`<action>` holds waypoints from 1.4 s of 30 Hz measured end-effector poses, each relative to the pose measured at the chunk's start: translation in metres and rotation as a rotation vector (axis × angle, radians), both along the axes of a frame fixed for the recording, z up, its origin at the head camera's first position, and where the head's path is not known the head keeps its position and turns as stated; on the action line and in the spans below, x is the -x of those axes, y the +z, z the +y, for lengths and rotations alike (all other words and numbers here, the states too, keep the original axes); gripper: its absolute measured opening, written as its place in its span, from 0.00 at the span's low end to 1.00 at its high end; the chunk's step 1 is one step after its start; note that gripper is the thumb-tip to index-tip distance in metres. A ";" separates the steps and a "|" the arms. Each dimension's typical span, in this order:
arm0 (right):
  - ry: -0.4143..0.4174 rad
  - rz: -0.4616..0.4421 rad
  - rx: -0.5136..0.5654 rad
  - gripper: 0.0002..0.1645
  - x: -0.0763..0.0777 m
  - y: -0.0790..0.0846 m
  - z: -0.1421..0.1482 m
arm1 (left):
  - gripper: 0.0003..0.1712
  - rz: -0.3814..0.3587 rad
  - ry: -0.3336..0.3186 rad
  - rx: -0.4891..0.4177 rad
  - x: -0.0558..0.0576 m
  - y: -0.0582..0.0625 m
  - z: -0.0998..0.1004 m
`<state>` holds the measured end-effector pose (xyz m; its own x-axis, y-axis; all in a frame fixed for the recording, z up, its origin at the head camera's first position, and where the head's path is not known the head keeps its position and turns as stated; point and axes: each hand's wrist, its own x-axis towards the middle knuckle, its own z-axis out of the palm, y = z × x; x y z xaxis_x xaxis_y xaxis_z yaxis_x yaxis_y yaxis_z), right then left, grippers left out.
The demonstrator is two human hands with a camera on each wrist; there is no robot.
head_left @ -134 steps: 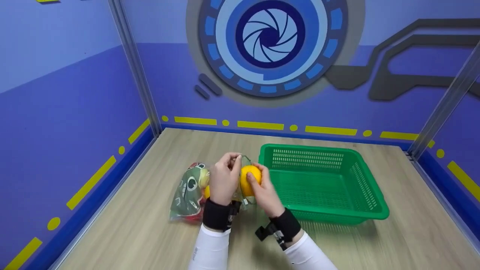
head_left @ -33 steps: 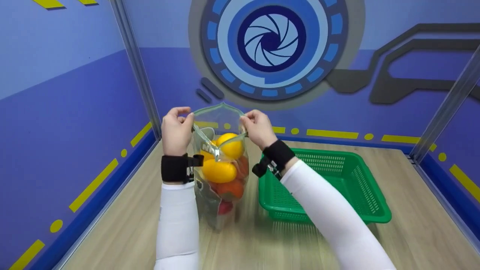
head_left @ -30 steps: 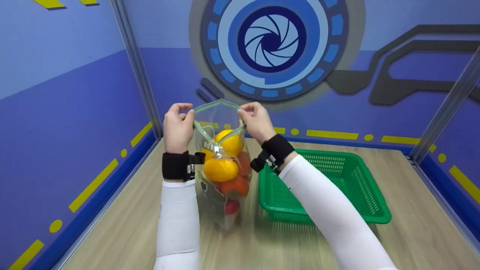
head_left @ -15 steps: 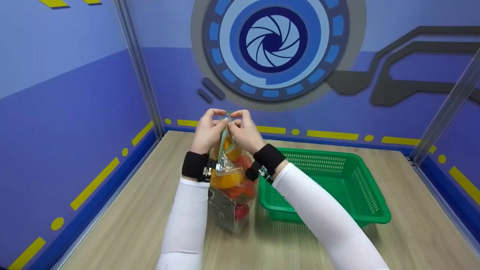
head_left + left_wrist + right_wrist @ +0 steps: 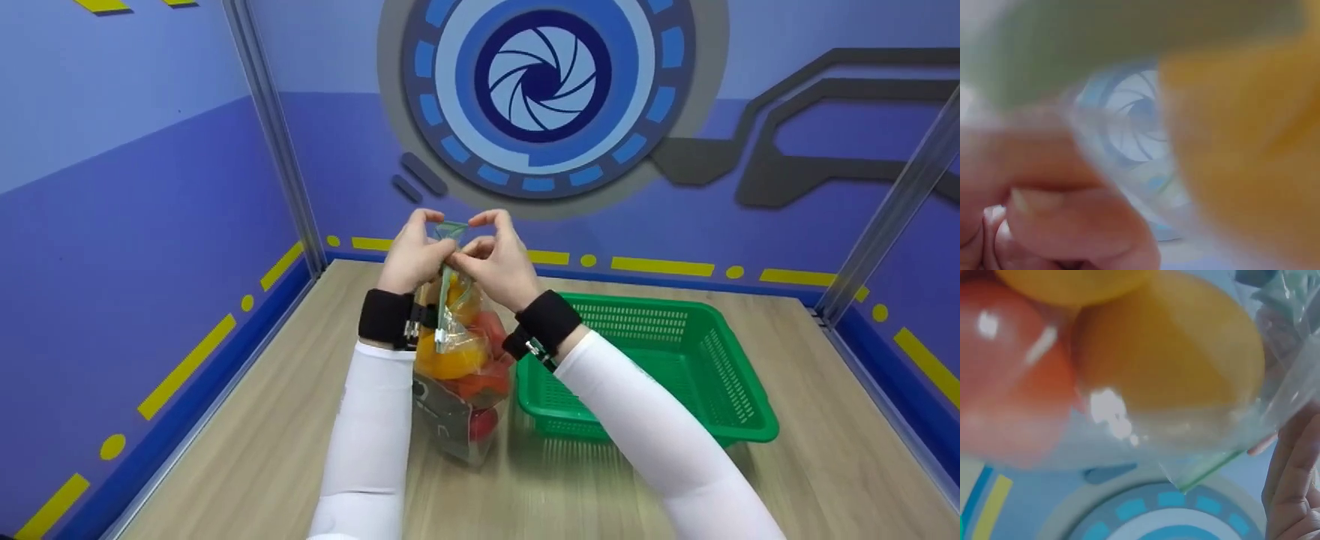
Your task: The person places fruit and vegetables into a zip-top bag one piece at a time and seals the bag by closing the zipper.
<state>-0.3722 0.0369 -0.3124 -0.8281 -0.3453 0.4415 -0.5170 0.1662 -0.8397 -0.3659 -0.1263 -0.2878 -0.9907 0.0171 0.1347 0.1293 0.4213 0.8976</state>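
A clear zip bag (image 5: 450,439) with a green zip strip and a dark printed panel stands on the table. Through its plastic show yellow fruits (image 5: 451,358), orange-red fruits (image 5: 484,381) and a red one low down. My left hand (image 5: 409,256) pinches the bag's top edge, its thumb meeting the other thumb. Close against it, my right hand (image 5: 504,264) pinches the same strip. The zip slider (image 5: 440,337) sits at the strip's near end. Blurred yellow fruit (image 5: 1247,152) fills the left wrist view; yellow fruit (image 5: 1174,360) and orange-red fruit (image 5: 1010,382) press the plastic in the right.
A green plastic basket (image 5: 649,435) with slotted sides stands just right of the bag, partly under the right forearm. Blue printed walls (image 5: 337,165) enclose the wooden table (image 5: 277,420) at the back and sides.
Earlier both hands worked near a yellow fruit beside the lying bag. Then they held the upright bag's mouth wide; now they have come together, and its mouth is drawn narrow.
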 end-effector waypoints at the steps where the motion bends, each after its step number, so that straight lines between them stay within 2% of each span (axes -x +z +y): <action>1: 0.010 0.029 -0.027 0.25 -0.002 0.001 0.003 | 0.31 0.002 -0.021 0.005 0.000 0.001 -0.001; 3: 0.023 0.134 -0.096 0.20 -0.008 0.005 0.008 | 0.31 0.004 -0.064 -0.004 0.000 0.003 -0.003; 5: 0.051 0.283 -0.168 0.15 -0.016 0.010 0.014 | 0.30 -0.001 -0.102 -0.016 0.001 0.004 -0.004; 7: 0.109 0.425 -0.252 0.10 -0.026 0.017 0.018 | 0.30 -0.001 -0.123 -0.013 0.001 0.004 -0.004; 9: 0.197 0.517 -0.357 0.09 -0.035 0.024 0.020 | 0.29 -0.002 -0.128 -0.012 0.001 0.005 -0.004; 12: 0.314 0.521 -0.572 0.17 -0.046 0.032 0.019 | 0.29 0.000 -0.111 0.000 0.003 0.005 -0.004; 15: 0.318 0.521 -0.756 0.14 -0.052 0.034 0.015 | 0.28 -0.010 -0.090 0.001 0.005 0.005 -0.004; 17: 0.313 0.537 -0.793 0.10 -0.053 0.033 0.015 | 0.27 -0.012 -0.083 -0.002 0.006 0.004 -0.004; 21: 0.335 0.588 -0.713 0.05 -0.048 0.035 0.020 | 0.24 -0.002 -0.076 -0.013 0.008 0.001 -0.001; 26: 0.368 0.540 -0.528 0.04 -0.037 0.038 0.023 | 0.24 0.008 -0.047 -0.010 0.011 -0.001 0.001; 29: 0.335 0.523 -0.446 0.04 -0.028 0.036 0.023 | 0.24 0.033 -0.012 0.005 0.014 0.000 0.002; 33: 0.249 0.526 -0.394 0.05 -0.018 0.033 0.024 | 0.20 0.086 0.000 -0.032 0.012 0.001 0.003; 37: 0.202 0.496 -0.358 0.05 -0.014 0.033 0.027 | 0.17 0.211 0.006 -0.036 -0.005 0.005 0.005; 40: 0.183 0.479 -0.344 0.05 -0.013 0.034 0.028 | 0.20 0.302 0.005 0.012 -0.026 0.010 0.005; 42: 0.170 0.475 -0.342 0.05 -0.013 0.035 0.027 | 0.21 0.327 -0.015 0.055 -0.042 0.012 0.003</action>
